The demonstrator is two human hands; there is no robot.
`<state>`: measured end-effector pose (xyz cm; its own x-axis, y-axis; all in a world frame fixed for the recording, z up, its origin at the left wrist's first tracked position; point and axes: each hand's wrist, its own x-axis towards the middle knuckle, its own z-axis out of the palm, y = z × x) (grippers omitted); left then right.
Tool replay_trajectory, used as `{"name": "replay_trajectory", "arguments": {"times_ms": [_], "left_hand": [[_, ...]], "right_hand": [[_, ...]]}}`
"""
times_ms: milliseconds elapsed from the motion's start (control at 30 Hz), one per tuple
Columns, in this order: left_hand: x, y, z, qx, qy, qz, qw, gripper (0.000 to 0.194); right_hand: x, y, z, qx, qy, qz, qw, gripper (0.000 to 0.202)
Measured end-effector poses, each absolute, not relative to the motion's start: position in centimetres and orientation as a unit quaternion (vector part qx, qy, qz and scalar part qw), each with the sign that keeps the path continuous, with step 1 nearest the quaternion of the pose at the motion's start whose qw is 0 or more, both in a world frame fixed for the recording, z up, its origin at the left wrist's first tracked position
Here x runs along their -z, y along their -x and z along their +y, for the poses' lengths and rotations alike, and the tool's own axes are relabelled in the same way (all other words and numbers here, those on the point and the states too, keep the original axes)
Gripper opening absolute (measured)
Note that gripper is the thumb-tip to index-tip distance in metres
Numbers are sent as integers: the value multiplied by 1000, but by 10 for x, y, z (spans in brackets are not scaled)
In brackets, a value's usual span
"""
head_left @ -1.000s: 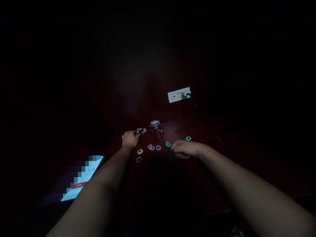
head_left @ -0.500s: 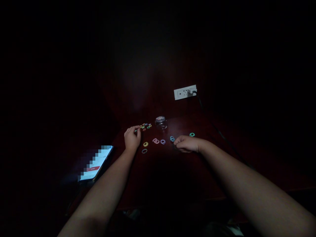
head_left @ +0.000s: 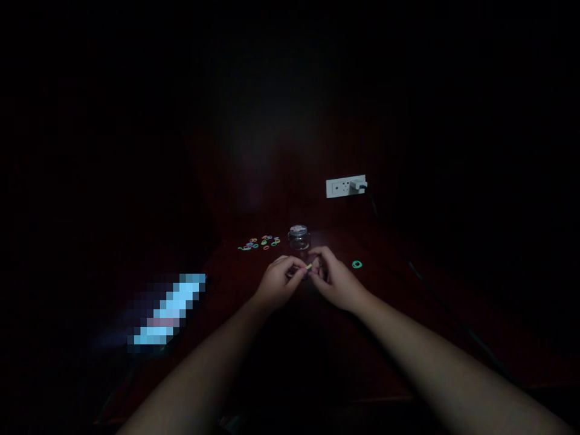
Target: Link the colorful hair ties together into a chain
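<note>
Head view: shows the left hand and right hand nearly meeting above the table. Holding a small yellow band in the left fingertips, with thumb and forefinger drawn narrow. Curled in close at the right, with forefinger raised; cannot tell from here about a firm right-hand grip, or about anything in the dark between the palms.

Could lose the yellow band through too light a pinch on so thin an edge, or send it springing off by stretching and letting go unevenly. Might knock the jar, just beyond the fingers, by pushing the knuckles far. Could easily lose sight of a dropped piece in such dim light.

Seems soft and stretchy, judging by the thin loop shapes nearby. Scattered to the left of the jar: small loose bands in mixed pastel colours, mostly round or oval, lying flat. To the right, well apart from these: a green band, looking thicker or doubled. Clear, rounded and squat in the jar's case, with a patterned lid on top. Farther out: at near left, a glowing phone; at far right, a white socket with a plug in it.
</note>
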<state>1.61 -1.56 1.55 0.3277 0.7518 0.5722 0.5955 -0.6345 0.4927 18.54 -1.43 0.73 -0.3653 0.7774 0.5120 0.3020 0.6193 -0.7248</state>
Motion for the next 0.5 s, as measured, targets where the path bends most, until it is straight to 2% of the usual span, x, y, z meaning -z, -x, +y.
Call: {"name": "replay_trajectory", "arguments": {"times_ms": [133, 367, 500], "left_hand": [[-15, -14, -15, -417, -803, 413, 106, 15], [-14, -4, -21, -442, -771, 437, 140, 15], [-11, -1, -19, -431, -764, 453, 160, 16]], "right_hand": [[-9, -186, -12, -206, 363, -789, 451, 12], [-25, -173, -10, -233, 362, -816, 385, 7], [-22, -165, -6, -229, 370, -801, 411, 8]]}}
